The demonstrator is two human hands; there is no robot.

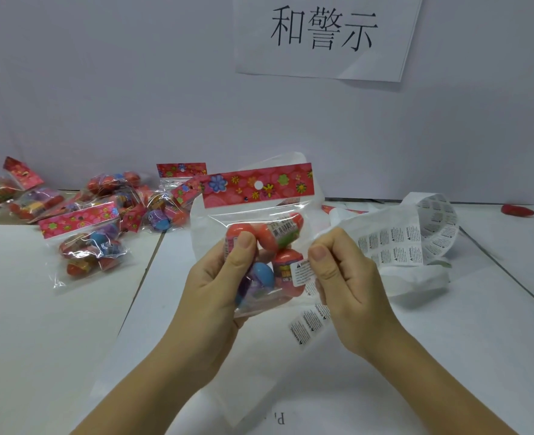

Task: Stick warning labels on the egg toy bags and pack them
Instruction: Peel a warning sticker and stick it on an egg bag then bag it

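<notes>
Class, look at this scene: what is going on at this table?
A person's left hand grips one egg toy bag upright above the table. The right hand pinches a white warning label against the bag's lower front. A label strip curls at the right, and other bags lie piled at the left.

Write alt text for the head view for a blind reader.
The left hand holds up a clear egg toy bag with a red flowered header while the right hand pinches a warning label at its lower corner. More bags lie piled at left; a label strip curls at right.
</notes>
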